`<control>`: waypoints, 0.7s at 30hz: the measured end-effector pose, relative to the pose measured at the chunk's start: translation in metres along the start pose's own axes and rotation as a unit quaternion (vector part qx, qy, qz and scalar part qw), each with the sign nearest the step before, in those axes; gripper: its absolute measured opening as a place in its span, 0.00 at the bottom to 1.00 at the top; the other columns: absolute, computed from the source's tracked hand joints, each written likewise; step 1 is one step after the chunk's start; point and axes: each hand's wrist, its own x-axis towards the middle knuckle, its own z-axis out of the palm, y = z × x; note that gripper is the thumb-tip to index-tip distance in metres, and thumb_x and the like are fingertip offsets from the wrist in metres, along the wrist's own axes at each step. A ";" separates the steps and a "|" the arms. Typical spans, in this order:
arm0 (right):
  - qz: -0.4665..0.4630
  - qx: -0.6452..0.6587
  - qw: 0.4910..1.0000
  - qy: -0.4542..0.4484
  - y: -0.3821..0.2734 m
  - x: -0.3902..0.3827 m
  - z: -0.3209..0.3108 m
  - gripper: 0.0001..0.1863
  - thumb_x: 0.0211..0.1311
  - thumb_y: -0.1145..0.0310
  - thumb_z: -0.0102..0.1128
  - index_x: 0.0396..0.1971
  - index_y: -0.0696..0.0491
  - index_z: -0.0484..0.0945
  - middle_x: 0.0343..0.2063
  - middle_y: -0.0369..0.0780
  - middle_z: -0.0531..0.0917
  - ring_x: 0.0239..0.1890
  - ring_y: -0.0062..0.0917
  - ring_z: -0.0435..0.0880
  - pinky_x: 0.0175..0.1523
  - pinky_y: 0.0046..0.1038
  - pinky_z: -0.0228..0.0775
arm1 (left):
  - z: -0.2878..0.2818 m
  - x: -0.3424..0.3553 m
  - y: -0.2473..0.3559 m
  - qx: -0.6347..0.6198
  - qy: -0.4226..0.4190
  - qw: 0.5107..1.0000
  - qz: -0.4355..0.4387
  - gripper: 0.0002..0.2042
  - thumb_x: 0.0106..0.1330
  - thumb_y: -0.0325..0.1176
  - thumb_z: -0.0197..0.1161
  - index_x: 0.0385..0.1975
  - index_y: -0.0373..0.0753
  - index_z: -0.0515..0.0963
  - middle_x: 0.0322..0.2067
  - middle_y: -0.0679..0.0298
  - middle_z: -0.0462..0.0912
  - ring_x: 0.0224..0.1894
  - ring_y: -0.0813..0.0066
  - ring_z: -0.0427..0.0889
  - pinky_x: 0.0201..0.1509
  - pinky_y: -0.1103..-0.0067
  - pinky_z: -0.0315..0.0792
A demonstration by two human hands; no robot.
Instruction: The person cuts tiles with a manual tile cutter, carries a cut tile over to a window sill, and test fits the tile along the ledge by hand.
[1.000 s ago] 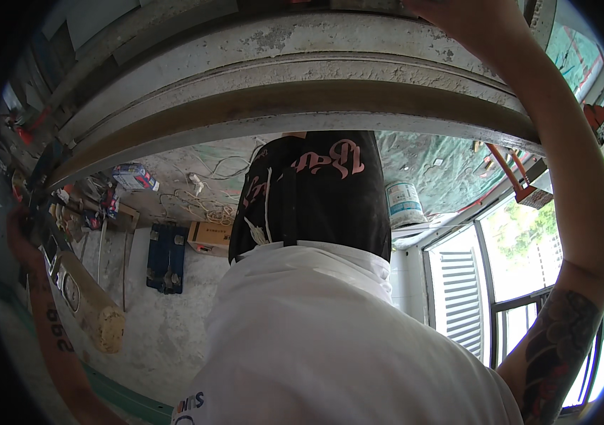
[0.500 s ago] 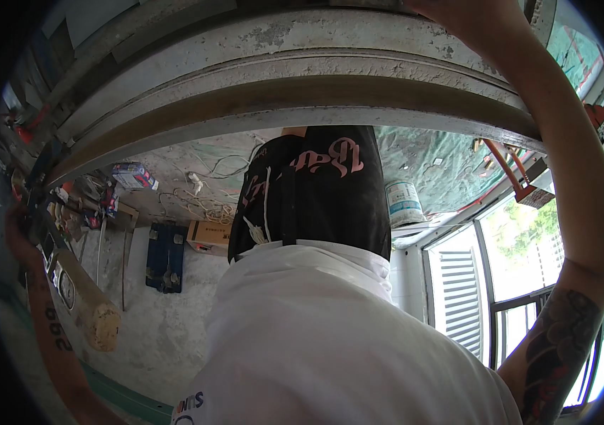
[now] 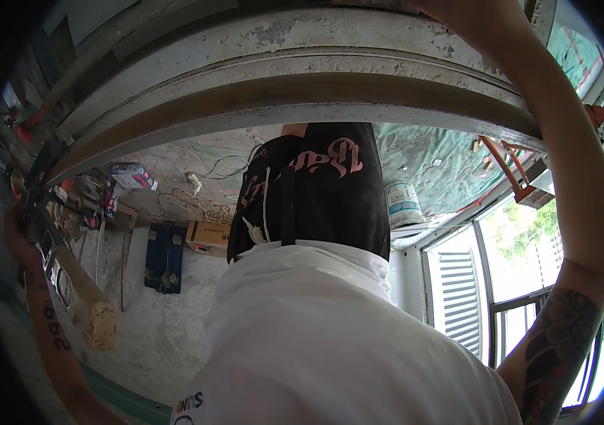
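"Two hands so wide apart! Which step is this?"

"I judge it as a two-handed step, one side each, at the long pale beam (image 3: 302, 32). It crosses in front of me, together with a brown rail (image 3: 302, 90), which lies nearer to me."

"Does your right hand (image 3: 461, 14) grip the beam?"

"I cannot tell. It shows against the right part of the beam, but the upper edge of my view cuts off the fingers. My right forearm (image 3: 585, 184) passes across the right end of the rail."

"And the left hand (image 3: 18, 237)?"

"It is far to the left, just beside a dark part (image 3: 35, 197), near the rail's left end. The place is too dim, so I cannot tell if this hand is open or gripping."

"What does the next move call for?"

"In my judgement, first a look toward each end, to be sure of both contacts. Then equal force from both sides, because otherwise one end could slip."

"Is something below you?"

"Yes, a blue case (image 3: 164, 258) and, beside it, a cardboard box (image 3: 206, 237). Both are well apart from my hands."
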 end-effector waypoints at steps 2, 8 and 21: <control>0.005 -0.001 1.000 -0.026 -0.001 0.001 -0.003 0.17 0.47 0.72 0.72 0.35 0.56 0.73 0.36 0.44 0.77 0.39 0.42 0.80 0.42 0.38 0.73 | 0.002 0.000 0.001 -0.003 -0.001 1.000 -0.002 0.17 0.72 0.35 0.43 0.49 0.36 0.78 0.43 0.64 0.79 0.48 0.74 0.77 0.56 0.75 0.69; -0.014 -0.001 1.000 -0.010 -0.001 -0.001 -0.002 0.17 0.47 0.72 0.72 0.35 0.56 0.72 0.37 0.44 0.76 0.40 0.41 0.80 0.43 0.37 0.73 | -0.001 0.000 -0.002 0.016 -0.004 1.000 0.027 0.18 0.72 0.35 0.43 0.50 0.36 0.78 0.44 0.64 0.80 0.49 0.73 0.77 0.58 0.75 0.69; 0.018 0.022 0.999 -0.020 -0.011 0.003 -0.008 0.17 0.48 0.74 0.70 0.37 0.57 0.72 0.38 0.44 0.76 0.40 0.42 0.80 0.43 0.39 0.73 | -0.007 -0.003 0.000 0.004 0.037 0.999 -0.010 0.14 0.72 0.32 0.45 0.46 0.38 0.79 0.44 0.66 0.80 0.50 0.75 0.77 0.55 0.77 0.70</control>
